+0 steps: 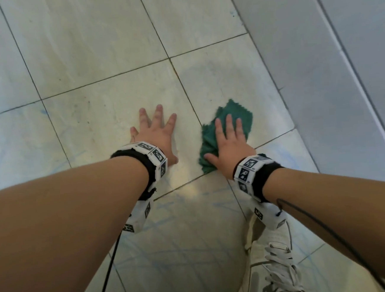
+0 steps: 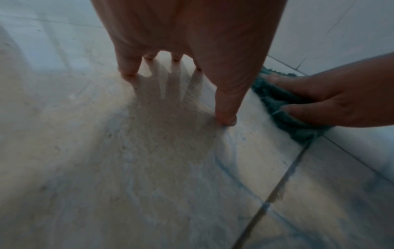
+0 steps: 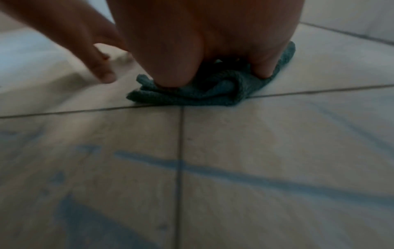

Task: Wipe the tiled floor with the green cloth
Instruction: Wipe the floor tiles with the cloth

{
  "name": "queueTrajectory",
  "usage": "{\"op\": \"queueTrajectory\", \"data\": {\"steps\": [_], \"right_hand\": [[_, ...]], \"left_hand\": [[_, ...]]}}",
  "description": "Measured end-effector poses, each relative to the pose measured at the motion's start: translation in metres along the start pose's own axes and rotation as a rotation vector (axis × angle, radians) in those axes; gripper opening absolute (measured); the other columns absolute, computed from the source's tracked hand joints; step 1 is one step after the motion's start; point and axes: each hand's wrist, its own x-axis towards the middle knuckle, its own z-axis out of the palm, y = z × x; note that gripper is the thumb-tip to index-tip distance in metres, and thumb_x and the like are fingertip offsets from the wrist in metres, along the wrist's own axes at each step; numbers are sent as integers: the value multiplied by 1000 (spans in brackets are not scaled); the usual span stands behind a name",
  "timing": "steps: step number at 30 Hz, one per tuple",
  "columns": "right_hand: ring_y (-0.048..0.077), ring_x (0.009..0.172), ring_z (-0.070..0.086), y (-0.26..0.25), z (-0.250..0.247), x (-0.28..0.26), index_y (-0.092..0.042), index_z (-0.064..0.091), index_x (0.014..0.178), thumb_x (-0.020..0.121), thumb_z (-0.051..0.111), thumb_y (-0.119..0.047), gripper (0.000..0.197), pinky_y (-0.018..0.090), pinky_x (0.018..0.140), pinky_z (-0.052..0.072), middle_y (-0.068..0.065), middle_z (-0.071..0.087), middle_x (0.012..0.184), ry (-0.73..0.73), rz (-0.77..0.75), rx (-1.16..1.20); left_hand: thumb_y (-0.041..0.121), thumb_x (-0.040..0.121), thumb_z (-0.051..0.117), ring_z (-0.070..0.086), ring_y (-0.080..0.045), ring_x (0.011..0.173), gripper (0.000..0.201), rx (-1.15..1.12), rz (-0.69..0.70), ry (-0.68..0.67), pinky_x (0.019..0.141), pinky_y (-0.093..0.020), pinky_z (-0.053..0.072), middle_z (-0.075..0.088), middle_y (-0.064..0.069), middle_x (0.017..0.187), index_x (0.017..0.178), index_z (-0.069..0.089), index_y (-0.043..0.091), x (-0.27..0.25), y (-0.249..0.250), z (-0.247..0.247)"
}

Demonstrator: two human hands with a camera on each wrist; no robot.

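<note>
A crumpled green cloth [image 1: 211, 142] lies on the pale tiled floor [image 1: 92, 68], just right of a grout line. My right hand [image 1: 229, 139] presses flat on it with straight, spread fingers; in the right wrist view the cloth [image 3: 192, 96] bunches under the right hand's fingertips [image 3: 170, 79]. My left hand [image 1: 157, 134] rests palm-down on the bare tile to the left of the cloth, fingers splayed and holding nothing. From the left wrist view the left fingertips [image 2: 226, 118] touch the tile, with the cloth [image 2: 277, 104] and the right hand [image 2: 341, 102] at the right.
Blue streaks mark the tiles near me [image 1: 182, 248], also seen as blue streaks [image 3: 234, 176] close to the right wrist. A damp darker patch [image 1: 210, 77] lies beyond the cloth. A grey wall [image 1: 329, 69] runs along the right. My white laced shoe [image 1: 277, 260] and black cables [image 1: 109, 270] are below.
</note>
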Motion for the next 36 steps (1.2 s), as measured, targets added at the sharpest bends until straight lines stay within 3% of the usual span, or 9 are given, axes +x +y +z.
{"op": "queueTrajectory", "data": {"steps": [5, 11, 14, 17, 21, 24, 27, 30, 36], "right_hand": [[37, 148, -24, -50, 5, 10, -21, -21, 155, 93, 47, -65, 102, 48, 123, 3, 12, -29, 161, 7, -229, -148], [34, 149, -23, -65, -2, 15, -21, -20, 156, 93, 49, -64, 103, 45, 122, 2, 10, -29, 161, -1, -344, -248], [33, 150, -21, -79, -8, 18, -19, -17, 157, 93, 51, -62, 103, 45, 123, 3, 10, -26, 162, -7, -462, -310], [33, 150, -21, -108, -12, 26, -18, -14, 157, 91, 54, -60, 104, 46, 125, 6, 9, -23, 163, -24, -595, -350], [27, 152, -14, -130, -22, 26, -19, -8, 159, 92, 58, -53, 99, 43, 124, 7, 4, -14, 166, -59, -711, -306], [19, 154, -3, -113, -37, 26, -20, 7, 160, 98, 57, -40, 82, 36, 122, 10, 1, 1, 167, 36, -678, -177], [20, 154, 3, -85, -48, 35, -17, 12, 159, 101, 51, -33, 72, 34, 122, 10, 3, 9, 167, 129, -519, -97], [23, 154, 3, -71, -45, 41, -15, 10, 159, 101, 51, -32, 73, 34, 122, 8, 6, 8, 167, 105, -426, -119], [27, 154, 1, -80, -36, 41, -16, 5, 160, 100, 52, -39, 80, 38, 124, 7, 7, 3, 167, 83, -349, -79]], "left_hand": [[50, 83, 71, -20, -38, 148, 109, -15, 11, 60, 120, -58, 7, -24, 0, 162, 156, -8, 35, -2, -4, 6], [50, 85, 67, -17, -35, 149, 103, -70, 10, 88, 122, -50, 5, -21, -1, 163, 157, -6, 34, -18, -18, 13], [45, 84, 70, -17, -32, 150, 110, -100, 1, 70, 123, -48, 4, -22, -1, 163, 156, -12, 30, -27, -21, 17], [52, 82, 70, -17, -29, 150, 117, -160, -48, 76, 123, -47, 3, -21, -1, 163, 156, -15, 22, -41, -32, 19], [55, 87, 61, -15, -29, 150, 106, -173, -141, 138, 123, -46, 4, -19, -4, 163, 157, -7, 14, -61, -53, 22], [41, 94, 52, -11, -29, 151, 88, -148, -107, 211, 123, -45, 6, -14, -7, 164, 158, -1, 11, -64, -53, 24], [42, 99, 49, -9, -29, 151, 81, -138, -33, 232, 124, -44, 8, -10, -7, 165, 158, 3, 12, -52, -35, 20], [43, 99, 50, -10, -29, 151, 81, -128, 11, 190, 123, -45, 10, -12, -5, 165, 158, 4, 13, -34, -15, 16], [44, 96, 57, -16, -28, 151, 90, -103, -50, 160, 122, -44, 2, -19, -4, 164, 158, -3, 19, -16, -14, 25]]}}
